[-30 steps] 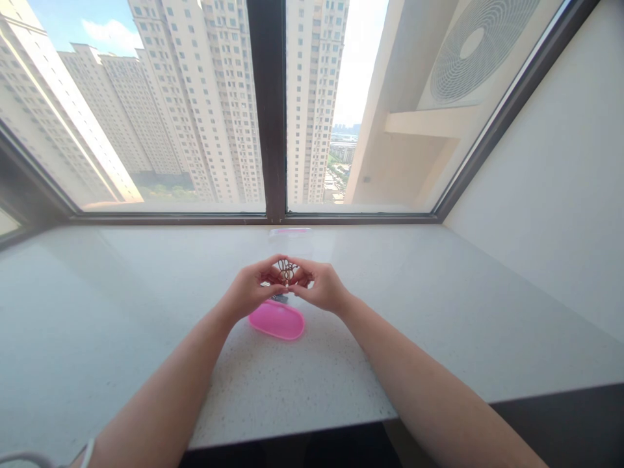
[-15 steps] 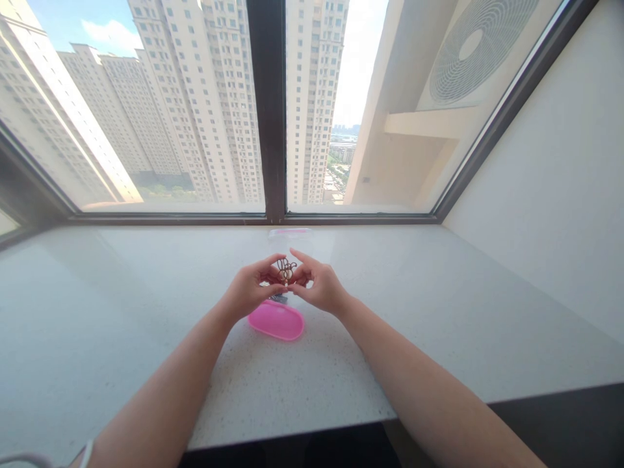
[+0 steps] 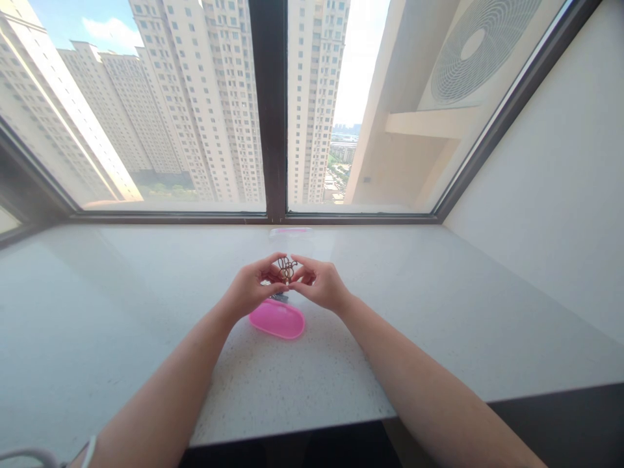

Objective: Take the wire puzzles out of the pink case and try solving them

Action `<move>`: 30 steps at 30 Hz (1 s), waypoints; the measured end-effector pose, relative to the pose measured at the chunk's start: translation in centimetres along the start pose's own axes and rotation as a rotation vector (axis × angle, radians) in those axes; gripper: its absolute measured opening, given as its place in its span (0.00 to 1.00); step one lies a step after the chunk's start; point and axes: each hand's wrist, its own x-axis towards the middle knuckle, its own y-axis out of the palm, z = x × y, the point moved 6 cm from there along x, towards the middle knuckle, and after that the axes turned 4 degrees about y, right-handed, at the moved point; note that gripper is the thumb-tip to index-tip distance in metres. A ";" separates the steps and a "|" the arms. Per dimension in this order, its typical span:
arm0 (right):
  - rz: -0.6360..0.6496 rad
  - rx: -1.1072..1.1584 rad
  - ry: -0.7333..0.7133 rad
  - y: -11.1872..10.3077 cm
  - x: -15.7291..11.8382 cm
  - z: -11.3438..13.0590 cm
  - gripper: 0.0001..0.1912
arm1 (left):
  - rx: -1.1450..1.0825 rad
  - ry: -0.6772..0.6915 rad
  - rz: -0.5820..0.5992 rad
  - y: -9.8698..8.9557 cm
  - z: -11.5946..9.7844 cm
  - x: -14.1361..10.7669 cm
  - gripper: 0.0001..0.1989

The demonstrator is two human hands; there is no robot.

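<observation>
our left hand and right hand mid-frame, holding a dark looped trinket between them, pink tray below centre, pale counter beneath, tower blocks upper left, fan unit upper right

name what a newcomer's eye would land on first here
Probably the bright pink tray, on the pale counter near the middle of the view. Just beyond it, a small dark looped piece sits between the fingers of the left hand and right hand. Farther back, tall towers rise outside the window.
</observation>
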 end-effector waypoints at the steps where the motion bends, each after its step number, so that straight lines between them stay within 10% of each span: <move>1: -0.003 0.005 0.005 0.0 0.0 0.0 0.31 | -0.004 0.000 -0.002 0.0 0.0 0.0 0.29; 30: 0.056 0.162 -0.055 0.3 0.2 0.5 0.28 | 0.038 0.015 -0.003 0.0 0.2 0.0 0.30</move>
